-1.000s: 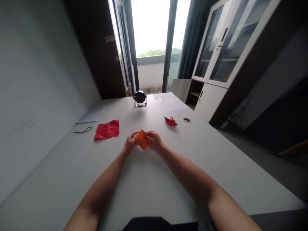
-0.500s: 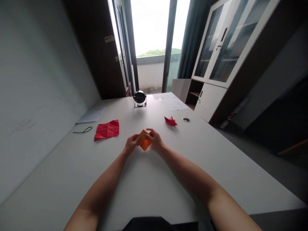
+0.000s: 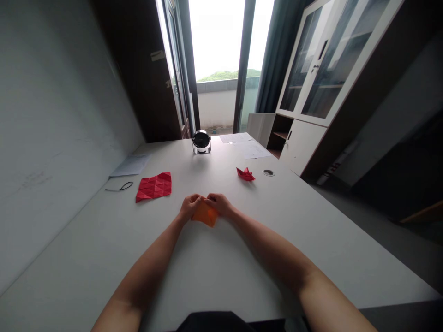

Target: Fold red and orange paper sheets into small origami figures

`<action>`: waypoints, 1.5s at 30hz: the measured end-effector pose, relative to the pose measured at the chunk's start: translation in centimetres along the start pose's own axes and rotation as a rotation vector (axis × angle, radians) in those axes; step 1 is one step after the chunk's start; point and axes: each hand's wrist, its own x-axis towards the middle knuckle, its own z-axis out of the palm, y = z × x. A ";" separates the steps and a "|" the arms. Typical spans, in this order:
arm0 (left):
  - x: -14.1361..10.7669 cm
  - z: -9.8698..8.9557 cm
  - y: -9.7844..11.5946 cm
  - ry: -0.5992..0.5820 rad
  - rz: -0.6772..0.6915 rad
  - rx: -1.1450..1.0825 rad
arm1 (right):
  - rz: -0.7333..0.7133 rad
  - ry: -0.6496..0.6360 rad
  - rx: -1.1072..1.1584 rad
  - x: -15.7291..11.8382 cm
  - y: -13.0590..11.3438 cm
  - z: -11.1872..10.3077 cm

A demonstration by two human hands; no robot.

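An orange folded paper [image 3: 205, 214] is held between my two hands above the middle of the white table [image 3: 207, 276]. My left hand [image 3: 190, 205] pinches its upper left part, with the thumb near the top edge. On the upper right, the fingers of my right hand [image 3: 219, 203] are closed on the same paper. The fingertips of both hands nearly meet at the top. The paper's lower part hangs towards me, slightly tilted and blurred.
Left of my hands lies a creased red paper sheet [image 3: 154, 186], with a black cable tie [image 3: 119, 188] beside it. A red paper boat [image 3: 245, 174] sits to the right, near a round table hole [image 3: 268, 173]. Further back are a round black and silver device [image 3: 201, 141] and white papers [image 3: 251, 149].
The orange paper has turned from a diamond position and moved slightly towards me. My right hand has shifted a little left and down, bringing the fingertips closer together.
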 end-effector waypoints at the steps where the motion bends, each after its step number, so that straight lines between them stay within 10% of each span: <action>1: 0.0 0.0 0.0 0.006 -0.002 0.006 | -0.002 -0.006 -0.015 0.0 0.0 0.0; 16: 0.4 -0.2 -0.8 0.252 0.031 -0.059 | 0.067 0.217 0.229 0.5 0.0 -0.5; 45: 0.8 -0.8 -0.9 0.266 0.034 -0.173 | 0.034 0.218 0.461 0.7 0.0 -0.7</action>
